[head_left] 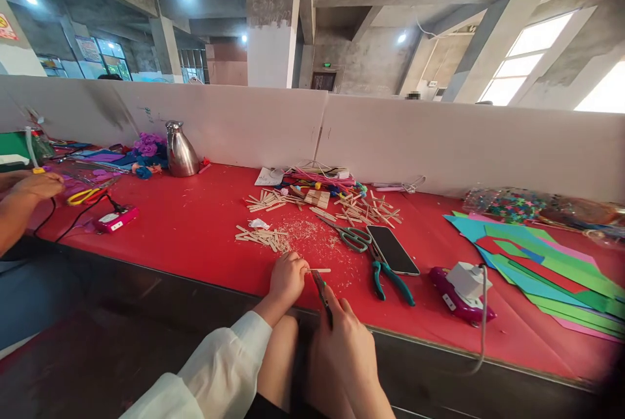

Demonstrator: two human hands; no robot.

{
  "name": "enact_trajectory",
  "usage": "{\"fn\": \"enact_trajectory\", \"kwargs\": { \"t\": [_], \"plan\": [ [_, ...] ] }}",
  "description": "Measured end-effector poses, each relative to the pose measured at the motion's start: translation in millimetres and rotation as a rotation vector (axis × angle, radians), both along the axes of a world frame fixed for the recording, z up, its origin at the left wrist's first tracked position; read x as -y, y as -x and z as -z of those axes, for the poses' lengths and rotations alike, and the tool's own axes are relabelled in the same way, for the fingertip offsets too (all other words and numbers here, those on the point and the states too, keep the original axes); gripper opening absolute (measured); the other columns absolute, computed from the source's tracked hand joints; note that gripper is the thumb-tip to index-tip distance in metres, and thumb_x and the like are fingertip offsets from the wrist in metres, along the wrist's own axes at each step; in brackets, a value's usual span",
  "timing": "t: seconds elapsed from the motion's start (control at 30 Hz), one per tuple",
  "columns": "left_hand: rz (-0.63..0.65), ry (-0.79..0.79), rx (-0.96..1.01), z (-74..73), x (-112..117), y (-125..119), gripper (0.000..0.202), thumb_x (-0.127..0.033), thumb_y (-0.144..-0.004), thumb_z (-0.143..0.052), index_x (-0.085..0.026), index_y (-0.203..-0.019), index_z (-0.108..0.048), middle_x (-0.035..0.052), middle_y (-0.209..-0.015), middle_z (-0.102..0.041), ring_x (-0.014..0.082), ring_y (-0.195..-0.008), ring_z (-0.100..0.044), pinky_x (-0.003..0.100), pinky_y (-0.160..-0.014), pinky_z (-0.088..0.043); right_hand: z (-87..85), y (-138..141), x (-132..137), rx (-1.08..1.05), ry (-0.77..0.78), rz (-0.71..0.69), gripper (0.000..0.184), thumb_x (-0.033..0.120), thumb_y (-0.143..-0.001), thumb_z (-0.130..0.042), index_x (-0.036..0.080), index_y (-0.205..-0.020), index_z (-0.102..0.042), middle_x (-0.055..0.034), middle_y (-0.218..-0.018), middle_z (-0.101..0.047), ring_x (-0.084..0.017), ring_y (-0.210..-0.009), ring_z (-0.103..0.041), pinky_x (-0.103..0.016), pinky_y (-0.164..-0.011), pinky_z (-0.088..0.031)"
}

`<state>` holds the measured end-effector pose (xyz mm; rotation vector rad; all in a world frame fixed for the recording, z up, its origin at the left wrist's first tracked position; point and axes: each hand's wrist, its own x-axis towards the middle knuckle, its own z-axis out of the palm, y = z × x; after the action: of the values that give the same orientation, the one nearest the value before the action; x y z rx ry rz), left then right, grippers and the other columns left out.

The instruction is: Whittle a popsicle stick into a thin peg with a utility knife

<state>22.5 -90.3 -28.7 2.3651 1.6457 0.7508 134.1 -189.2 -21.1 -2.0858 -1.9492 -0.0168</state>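
Note:
My left hand (288, 278) is closed, pinching one end of a thin wooden craft stick (322, 270) near the table's front edge. In the fist of my right hand (347, 331) is a slim dark utility knife (321, 289), its tip touching or very close to the stick. Beyond my hands, wood shavings (312, 237) are scattered on the red table. A pile of short cut sticks (261, 237) lies left of them. To the right are grey-handled scissors (355, 239) and teal-handled pliers (390, 277), beside a phone (393, 250).
More sticks (371, 209) lie farther back, near pink bundled material (319, 178). A power strip with a plugged-in charger (461, 292) sits right, before coloured sheets (547, 263). A steel jug (180, 149) stands back left. A co-worker's hands (34, 185) are at far left.

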Motion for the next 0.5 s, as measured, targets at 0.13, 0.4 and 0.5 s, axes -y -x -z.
{"fn": "enact_trajectory", "kwargs": {
  "t": [0.13, 0.4, 0.5],
  "plan": [
    [0.014, -0.010, 0.015, 1.1, -2, 0, 0.020, -0.012, -0.080, -0.046, -0.019, -0.074, -0.063, 0.0020, -0.079, -0.058, 0.0151, -0.080, -0.052, 0.025, -0.071, -0.039, -12.8, 13, 3, 0.238, -0.086, -0.113, 0.046, 0.001, -0.077, -0.032, 0.015, -0.115, -0.054, -0.0135, -0.093, -0.062, -0.014, -0.054, -0.062, -0.024, -0.045, -0.045],
    [-0.005, -0.025, 0.029, -0.4, -1, 1, 0.020, -0.010, -0.079, -0.046, -0.019, -0.072, -0.063, 0.0020, -0.078, -0.059, 0.0148, -0.078, -0.052, 0.025, -0.070, -0.038, -26.8, 26, 9, 0.425, -0.139, -0.232, 0.050, -0.011, -0.070, -0.024, 0.010, -0.083, -0.067, -0.0143, -0.077, -0.061, -0.017, -0.062, -0.060, -0.025, -0.048, -0.047],
    [-0.008, -0.032, 0.017, -1.9, 1, 1, 0.019, -0.011, -0.079, -0.047, -0.019, -0.074, -0.063, 0.0018, -0.078, -0.059, 0.0150, -0.079, -0.052, 0.025, -0.071, -0.038, -24.1, 26, 11, 0.469, -0.164, -0.283, 0.050, -0.013, -0.068, -0.025, 0.008, -0.084, -0.067, -0.0152, -0.081, -0.062, -0.018, -0.068, -0.060, -0.025, -0.052, -0.048]
  ]
}}
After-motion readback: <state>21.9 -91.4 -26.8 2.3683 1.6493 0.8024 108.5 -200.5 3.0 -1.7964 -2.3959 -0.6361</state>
